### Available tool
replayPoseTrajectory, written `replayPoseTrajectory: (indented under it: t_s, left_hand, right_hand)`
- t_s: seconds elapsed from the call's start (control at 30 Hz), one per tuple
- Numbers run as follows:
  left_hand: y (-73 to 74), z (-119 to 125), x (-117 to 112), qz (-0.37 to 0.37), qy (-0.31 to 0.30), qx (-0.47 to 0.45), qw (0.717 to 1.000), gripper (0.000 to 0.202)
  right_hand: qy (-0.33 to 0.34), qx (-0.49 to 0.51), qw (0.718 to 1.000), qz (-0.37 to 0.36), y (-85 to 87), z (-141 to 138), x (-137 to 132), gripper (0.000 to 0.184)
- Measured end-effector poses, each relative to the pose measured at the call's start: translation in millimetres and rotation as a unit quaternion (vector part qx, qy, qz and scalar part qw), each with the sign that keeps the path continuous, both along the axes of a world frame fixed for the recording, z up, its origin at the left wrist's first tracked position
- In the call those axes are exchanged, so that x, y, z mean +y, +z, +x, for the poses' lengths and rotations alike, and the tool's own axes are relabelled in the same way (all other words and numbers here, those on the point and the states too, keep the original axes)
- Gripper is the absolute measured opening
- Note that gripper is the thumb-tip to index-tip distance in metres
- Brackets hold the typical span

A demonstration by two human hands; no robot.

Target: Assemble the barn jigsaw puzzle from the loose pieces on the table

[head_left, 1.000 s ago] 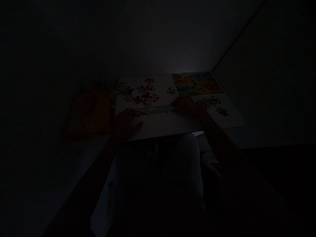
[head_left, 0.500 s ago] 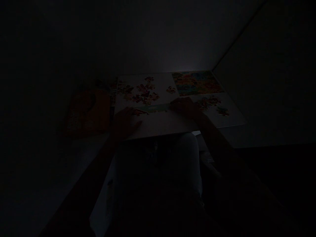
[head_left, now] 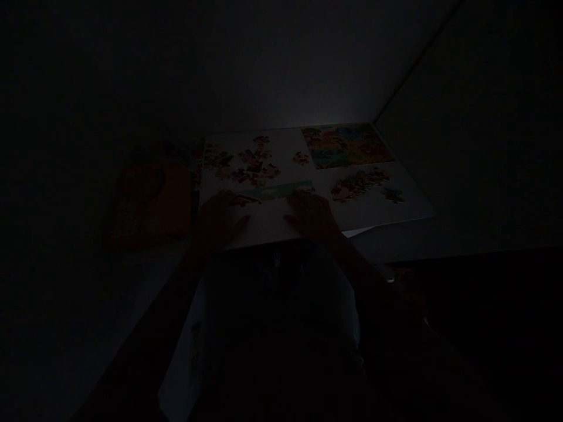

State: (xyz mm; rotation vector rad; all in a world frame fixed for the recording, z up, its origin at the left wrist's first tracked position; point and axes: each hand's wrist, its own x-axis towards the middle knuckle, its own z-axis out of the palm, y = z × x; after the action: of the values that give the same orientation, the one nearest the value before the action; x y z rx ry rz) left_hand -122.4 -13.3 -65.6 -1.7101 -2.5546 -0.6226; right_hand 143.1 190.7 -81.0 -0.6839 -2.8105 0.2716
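In dim light, a joined strip of jigsaw puzzle pieces [head_left: 275, 191] with a pale green edge lies across a white board [head_left: 268, 225]. At its left end rests my left hand [head_left: 217, 220], fingers stretched forward and thumb apart. My right hand [head_left: 313, 215] lies over the strip's right part, fingers extended and thumb out to the left. Both look open and flat; darkness hides the fingertips' exact contact. Beyond the strip, loose puzzle pieces [head_left: 255, 164] are scattered, with one small cluster [head_left: 301, 158] apart. Right of my right hand is a row of overlapping pieces [head_left: 360, 184].
A colourful picture sheet [head_left: 347, 143] covers the board's far right corner. A separate puzzle piece [head_left: 393, 195] lies near the right edge. Left of the board is an orange package [head_left: 152, 202]. A pale wall [head_left: 281, 70] rises behind; my legs are below the near edge.
My right hand has moved left and slightly nearer, uncovering the strip's right end and more of the overlapping pieces. My left hand stays at the strip's left end. The view has shifted slightly.
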Motion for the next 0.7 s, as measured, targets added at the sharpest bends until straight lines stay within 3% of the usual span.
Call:
replayPoseTrajectory:
  t_s: [0.33, 0.7]
  left_hand:
    - [4.3, 1, -1, -0.015, -0.001, 0.031, 0.999, 0.062]
    - [0.3, 2, 0, -0.013, -0.007, 0.035, 0.999, 0.063]
  right_hand:
    - [-0.066, -0.002, 0.998, 0.002, 0.2, 15, 5, 0.063]
    - [-0.037, 0.015, 0.999, 0.036, -11.6, 13, 20, 0.06]
